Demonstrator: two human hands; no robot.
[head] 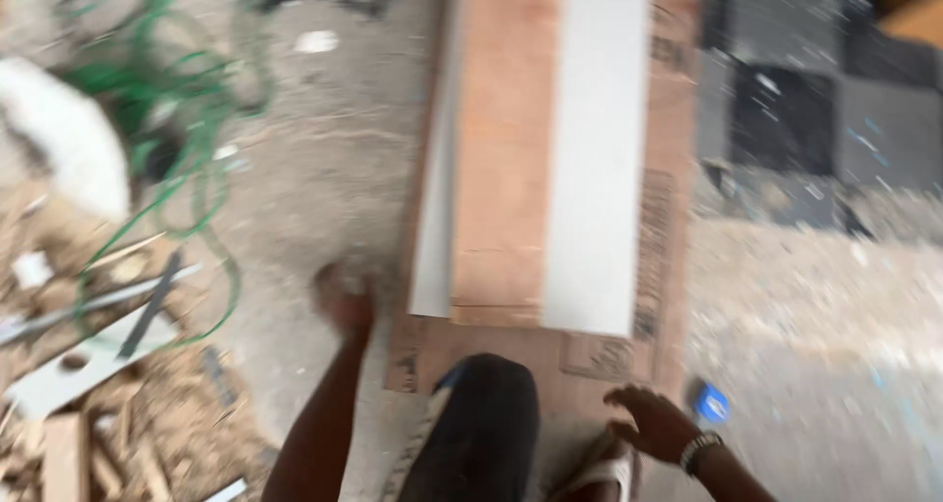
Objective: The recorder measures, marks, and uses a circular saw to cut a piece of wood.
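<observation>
Far left of the floor (324, 168): a scrap heap (108, 414) of offcuts and shavings, with a green cord (211, 217) looped over it and a white bag (59, 158) behind. The picture is motion-blurred, so fine detail is uncertain.

Left hand (342, 301): low on the floor, just beside the near left corner of the boards. Its fingers are too blurred to tell whether the grip is apart or together; it appears to hold nothing.

Centre: a plywood sheet (678, 266) lies flat on the floor. On it rests a brown board (503, 148), with a narrow white strip (437, 188) along its left edge and a wide white panel (597, 148) along its right. All run away from the person, near ends roughly level.

Handling, as judged: the boards look stiff and fairly light; the white faces are probably smooth and may slip. The near ends or long edges offer the surest hold.

Near edge: a dark-clad knee (481, 423) rests on the sheet.

Right hand (650, 421): fingers spread, grip apart and empty, over the sheet's near right corner. A small blue object (711, 402) lies just beside it.

Right: bare, dusty floor offers open room; dark tiles (815, 99) lie beyond.
</observation>
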